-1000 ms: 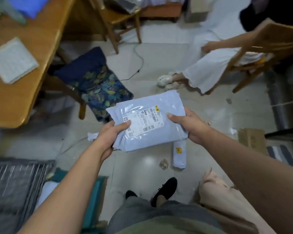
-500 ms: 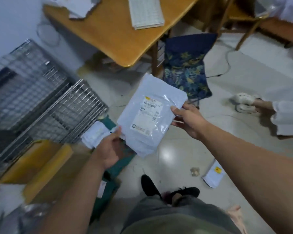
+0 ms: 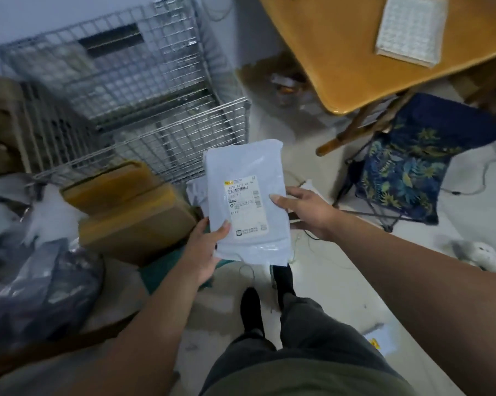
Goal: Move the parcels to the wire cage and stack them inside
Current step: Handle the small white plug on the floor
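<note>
parcel [image 3: 245, 201] pinched between left fingers [image 3: 223, 229], right fingers [image 3: 278, 200]

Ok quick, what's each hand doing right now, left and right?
Left hand: holding the light blue parcel at its lower left corner, thumb on top.
Right hand: holding the same parcel at its right edge, thumb on top.

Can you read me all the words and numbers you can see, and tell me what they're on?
"K17", or close to it: on the white label of the pale parcel.
The label's other print, barcode and logo: too blurred to read.
Small packet on the floor: a yellow mark, no readable words.
No other text is readable.
</note>
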A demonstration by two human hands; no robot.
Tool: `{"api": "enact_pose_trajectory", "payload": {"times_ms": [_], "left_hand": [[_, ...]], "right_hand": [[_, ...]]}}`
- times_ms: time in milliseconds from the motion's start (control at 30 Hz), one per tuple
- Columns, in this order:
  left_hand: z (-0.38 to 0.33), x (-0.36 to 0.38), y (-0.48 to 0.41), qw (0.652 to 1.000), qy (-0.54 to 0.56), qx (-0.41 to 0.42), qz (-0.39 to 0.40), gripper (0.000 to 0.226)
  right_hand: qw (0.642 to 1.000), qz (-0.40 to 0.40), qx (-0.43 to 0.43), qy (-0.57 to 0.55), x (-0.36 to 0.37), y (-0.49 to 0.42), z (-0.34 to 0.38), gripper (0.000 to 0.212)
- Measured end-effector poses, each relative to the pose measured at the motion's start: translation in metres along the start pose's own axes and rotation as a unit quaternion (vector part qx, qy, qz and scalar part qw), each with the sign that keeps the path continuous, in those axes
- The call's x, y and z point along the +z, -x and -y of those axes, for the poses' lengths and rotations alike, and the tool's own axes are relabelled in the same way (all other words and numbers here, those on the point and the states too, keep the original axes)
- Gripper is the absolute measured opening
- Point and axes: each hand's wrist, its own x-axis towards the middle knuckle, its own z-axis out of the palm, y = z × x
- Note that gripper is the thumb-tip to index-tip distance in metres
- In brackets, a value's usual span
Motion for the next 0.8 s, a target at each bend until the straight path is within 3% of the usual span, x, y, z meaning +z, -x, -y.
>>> {"api": "enact_pose_trajectory", "payload": {"times_ms": [100, 267, 433, 600, 800], "left_hand": [[0.007, -0.019, 0.004, 0.996, 0.032, -0.005, -0.082, 0.042], [0.02, -0.065, 0.021, 0.983, 0.041, -0.031, -0.179, 0.03], [0.041, -0.115, 0.031, 0.962, 0.021, -0.018, -0.272, 0.04], [0.066, -0.173, 0.038, 0.956, 0.01, -0.029, -0.292, 0.063], [0.11, -0.252, 0.018, 0.952, -0.047, -0.024, -0.3, 0.039]], "right_hand": [[0.998, 0.043, 0.017, 0.037, 0.023, -0.028, 0.0, 0.036], [0.983, 0.123, 0.055, 0.12, 0.068, -0.063, 0.004, 0.046], [0.958, 0.162, 0.055, 0.231, 0.13, -0.092, -0.008, 0.044], [0.947, 0.171, 0.059, 0.266, 0.19, -0.116, -0.048, 0.042], [0.933, 0.129, 0.048, 0.333, 0.257, -0.147, -0.113, 0.043]]}}
